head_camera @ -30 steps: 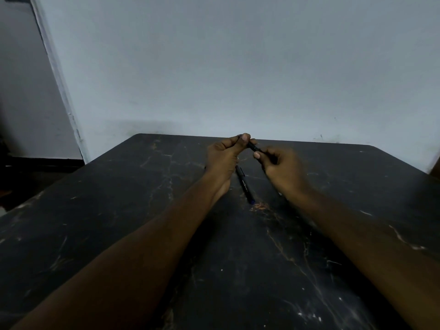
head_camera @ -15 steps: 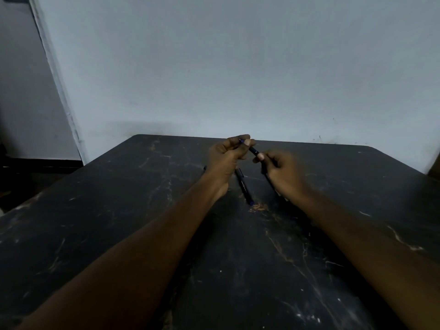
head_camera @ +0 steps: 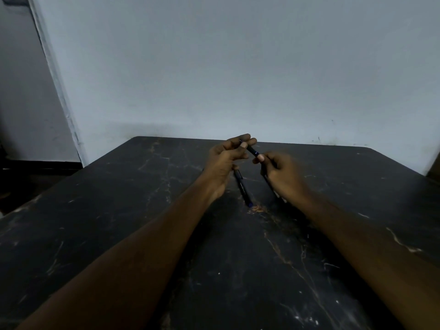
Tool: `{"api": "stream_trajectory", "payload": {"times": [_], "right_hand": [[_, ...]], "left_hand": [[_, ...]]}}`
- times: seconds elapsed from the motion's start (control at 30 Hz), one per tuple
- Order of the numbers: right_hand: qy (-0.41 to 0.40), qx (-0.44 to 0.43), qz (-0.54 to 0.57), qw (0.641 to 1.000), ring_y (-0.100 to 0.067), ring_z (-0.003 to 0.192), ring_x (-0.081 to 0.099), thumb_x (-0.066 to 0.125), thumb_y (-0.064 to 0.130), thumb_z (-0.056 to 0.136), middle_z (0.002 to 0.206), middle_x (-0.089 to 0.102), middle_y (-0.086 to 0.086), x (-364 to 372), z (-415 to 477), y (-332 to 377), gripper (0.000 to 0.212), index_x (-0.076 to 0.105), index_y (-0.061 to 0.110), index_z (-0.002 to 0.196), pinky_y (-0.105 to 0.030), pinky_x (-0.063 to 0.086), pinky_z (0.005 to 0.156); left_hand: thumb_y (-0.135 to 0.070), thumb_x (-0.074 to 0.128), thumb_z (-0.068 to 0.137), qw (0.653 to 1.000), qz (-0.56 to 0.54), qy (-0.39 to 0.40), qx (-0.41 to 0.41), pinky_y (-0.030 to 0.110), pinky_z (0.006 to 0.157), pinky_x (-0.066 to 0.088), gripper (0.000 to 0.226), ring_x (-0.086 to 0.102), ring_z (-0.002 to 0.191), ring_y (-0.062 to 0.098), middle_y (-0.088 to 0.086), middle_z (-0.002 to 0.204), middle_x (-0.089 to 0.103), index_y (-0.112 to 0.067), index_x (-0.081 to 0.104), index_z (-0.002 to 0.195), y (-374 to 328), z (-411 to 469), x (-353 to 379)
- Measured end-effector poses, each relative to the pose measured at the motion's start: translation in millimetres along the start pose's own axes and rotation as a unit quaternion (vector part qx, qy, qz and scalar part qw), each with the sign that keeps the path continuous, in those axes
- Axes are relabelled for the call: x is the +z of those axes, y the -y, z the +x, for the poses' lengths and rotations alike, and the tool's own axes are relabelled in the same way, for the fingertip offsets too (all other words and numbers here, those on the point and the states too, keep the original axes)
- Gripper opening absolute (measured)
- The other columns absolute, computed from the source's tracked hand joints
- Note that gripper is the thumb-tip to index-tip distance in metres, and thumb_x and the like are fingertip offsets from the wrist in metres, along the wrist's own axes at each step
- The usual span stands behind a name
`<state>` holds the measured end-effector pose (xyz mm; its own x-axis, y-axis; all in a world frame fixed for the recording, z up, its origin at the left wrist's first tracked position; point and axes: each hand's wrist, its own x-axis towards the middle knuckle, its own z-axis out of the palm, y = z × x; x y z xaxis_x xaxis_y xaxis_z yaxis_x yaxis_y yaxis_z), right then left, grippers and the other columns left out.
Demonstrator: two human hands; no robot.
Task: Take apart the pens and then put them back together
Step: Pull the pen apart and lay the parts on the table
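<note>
My left hand (head_camera: 225,163) pinches a short black pen piece (head_camera: 252,149) with a blue end between thumb and fingertips, raised above the far middle of the table. My right hand (head_camera: 284,176) is curled just right of it, its thumb tip almost touching the blue end. A thin dark pen body (head_camera: 270,185) runs under its palm, mostly hidden. A second black pen (head_camera: 242,190) with a blue tip lies on the table between my wrists, pointing toward me.
The dark marble-patterned table (head_camera: 238,270) reaches to a pale wall (head_camera: 238,67) at the back. A rust-coloured scuff (head_camera: 257,209) marks the top just near the lying pen's tip. The table's left edge drops to a dark floor.
My right hand has slid down and to the right, away from my left fingers, so more of the black piece and its blue end now shows. The pen on the table has not moved.
</note>
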<state>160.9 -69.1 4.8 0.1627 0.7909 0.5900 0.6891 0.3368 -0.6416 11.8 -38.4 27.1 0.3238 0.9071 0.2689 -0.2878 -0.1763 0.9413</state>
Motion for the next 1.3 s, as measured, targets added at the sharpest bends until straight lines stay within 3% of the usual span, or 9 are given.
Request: {"api": "stream_trajectory", "payload": {"times": [0.1, 0.23, 0.37, 0.5, 0.73, 0.87, 1.03, 1.17, 1.3], "right_hand": [[0.011, -0.003, 0.0, 1.0, -0.033, 0.062, 0.055, 0.048, 0.03, 0.099, 0.072, 0.063, -0.021, 0.7, -0.1, 0.0, 0.034, 0.07, 0.005, 0.089, -0.039, 0.04, 0.058], [0.019, -0.008, 0.002, 1.0, -0.027, 0.06, 0.054, 0.048, 0.032, 0.099, 0.071, 0.063, -0.015, 3.4, -1.7, 0.4, 0.033, 0.07, 0.009, 0.089, -0.034, 0.04, 0.059], [0.011, -0.01, 0.011, 1.0, -0.024, 0.061, 0.054, 0.049, 0.027, 0.099, 0.069, 0.061, -0.009, 1.6, -2.6, 2.0, 0.027, 0.071, 0.013, 0.093, -0.031, 0.038, 0.059], [-0.005, -0.006, 0.015, 1.0, -0.032, 0.069, 0.059, 0.05, 0.024, 0.099, 0.071, 0.063, -0.013, -0.4, -2.8, 2.7, 0.027, 0.07, 0.008, 0.09, -0.035, 0.042, 0.063], [0.003, -0.016, 0.003, 1.0, -0.036, 0.064, 0.057, 0.05, 0.028, 0.098, 0.071, 0.063, -0.019, 3.2, -0.7, 1.0, 0.032, 0.07, 0.004, 0.088, -0.045, 0.046, 0.061], [0.009, -0.012, 0.014, 1.0, -0.021, 0.057, 0.05, 0.05, 0.026, 0.098, 0.068, 0.061, -0.012, 3.9, -1.5, -0.2, 0.028, 0.071, 0.009, 0.09, -0.034, 0.039, 0.058], [-0.006, -0.004, 0.037, 0.999, -0.026, 0.06, 0.052, 0.05, 0.022, 0.099, 0.066, 0.059, -0.009, 0.7, -3.1, 0.8, 0.025, 0.071, 0.01, 0.091, -0.033, 0.038, 0.06], [-0.004, -0.01, 0.014, 1.0, -0.038, 0.068, 0.058, 0.05, 0.024, 0.099, 0.072, 0.063, -0.021, -0.2, -3.1, 0.7, 0.031, 0.07, 0.002, 0.088, -0.045, 0.046, 0.062], [0.0, -0.018, -0.008, 1.0, -0.036, 0.062, 0.056, 0.05, 0.029, 0.099, 0.07, 0.063, -0.021, 0.7, -3.0, 0.8, 0.035, 0.069, 0.003, 0.087, -0.045, 0.046, 0.06]], "left_hand": [[-0.021, 0.065, 0.091, 0.999, 0.003, -0.046, 0.005, 0.024, 0.066, 0.042, 0.021, 0.06, 0.08, 0.007, -0.006, 0.097, 0.072, -0.012, 0.071, 0.109, 2.5, -1.0, 0.2], [-0.031, 0.072, 0.085, 0.996, 0.018, -0.084, 0.009, 0.022, 0.061, 0.041, 0.018, 0.053, 0.066, 0.006, -0.005, 0.076, 0.064, -0.014, 0.068, 0.086, 3.8, -1.1, 0.1], [-0.04, 0.07, 0.086, 0.998, 0.014, -0.06, -0.02, 0.03, 0.064, 0.038, 0.019, 0.059, 0.076, 0.011, -0.001, 0.097, 0.072, -0.022, 0.071, 0.09, 0.9, -0.1, 0.1], [-0.026, 0.061, 0.093, 1.0, -0.001, 0.0, -0.007, 0.032, 0.07, 0.036, 0.013, 0.058, 0.089, 0.012, -0.009, 0.114, 0.072, -0.026, 0.071, 0.101, 0.1, 1.2, -1.7], [-0.033, 0.073, 0.084, 0.997, 0.031, -0.075, 0.009, 0.027, 0.06, 0.039, 0.014, 0.054, 0.066, 0.009, -0.005, 0.076, 0.065, -0.02, 0.069, 0.082, 7.9, 2.6, -2.7], [-0.041, 0.071, 0.085, 0.998, 0.016, -0.061, -0.004, 0.028, 0.06, 0.039, 0.02, 0.058, 0.073, 0.013, -0.001, 0.088, 0.072, -0.021, 0.069, 0.084, 6.3, 3.9, -2.7], [-0.025, 0.062, 0.092, 1.0, -0.018, -0.015, -0.004, 0.03, 0.065, 0.037, 0.02, 0.061, 0.087, 0.015, -0.005, 0.114, 0.073, -0.022, 0.069, 0.11, 0.4, 5.3, -5.5], [-0.018, 0.062, 0.092, 1.0, 0.015, 0.005, 0.017, 0.03, 0.066, 0.038, 0.018, 0.06, 0.085, 0.012, -0.006, 0.112, 0.073, -0.023, 0.071, 0.108, 1.7, 2.4, -7.3], [-0.023, 0.069, 0.088, 0.997, 0.034, -0.059, 0.024, 0.024, 0.062, 0.041, 0.015, 0.059, 0.07, 0.007, -0.004, 0.089, 0.073, -0.015, 0.072, 0.1, 4.4, 2.8, -4.6]]}}
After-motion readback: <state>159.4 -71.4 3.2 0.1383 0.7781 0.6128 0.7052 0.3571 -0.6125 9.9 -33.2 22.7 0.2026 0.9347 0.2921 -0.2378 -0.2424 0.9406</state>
